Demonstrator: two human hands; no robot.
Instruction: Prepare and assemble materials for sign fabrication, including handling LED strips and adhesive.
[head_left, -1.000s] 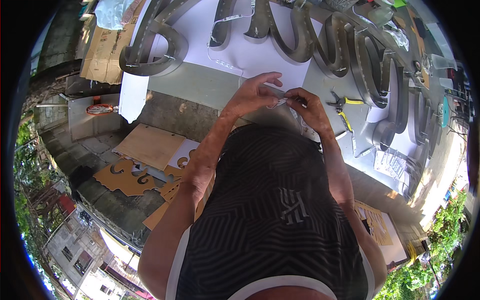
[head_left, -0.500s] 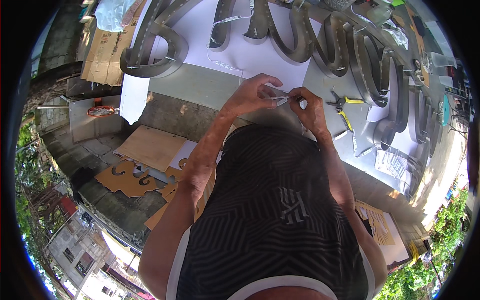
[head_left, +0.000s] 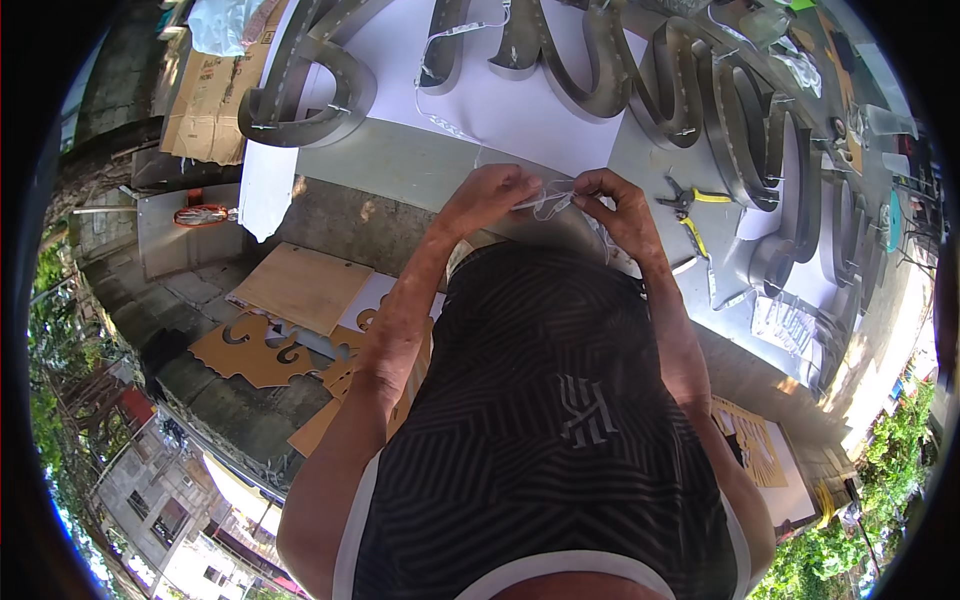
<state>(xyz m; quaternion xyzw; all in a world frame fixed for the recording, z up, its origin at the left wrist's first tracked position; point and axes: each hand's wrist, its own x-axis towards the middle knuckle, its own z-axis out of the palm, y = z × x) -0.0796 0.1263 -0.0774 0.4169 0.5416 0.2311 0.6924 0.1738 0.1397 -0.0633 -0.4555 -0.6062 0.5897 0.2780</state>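
Close in front of my body, thin clear wires with a small white LED module (head_left: 553, 205) stretch in loops between my two hands. My left hand (head_left: 490, 202) has its thumb and fingers closed on the wire's left end. On the other side, my right hand (head_left: 617, 208) pinches the wire and module end between thumb and fingertips. More of the strand hangs below the right hand. Pliers with yellow handles (head_left: 690, 203) lie spread on the grey table (head_left: 420, 165) to the right, beside another LED strand (head_left: 728, 300).
Large hollow metal letters (head_left: 590, 100) stand along the far side over white sheets (head_left: 480, 105), one carrying an LED string (head_left: 440, 122). Several LED modules (head_left: 783, 325) are heaped at right. Cardboard (head_left: 208, 105), a wooden board (head_left: 300, 287) and cut-out panels (head_left: 250, 352) sit at left.
My left fingers have gone from spread to closed, and that hand has shifted slightly nearer my body. The wire between the hands now shows as open loops.
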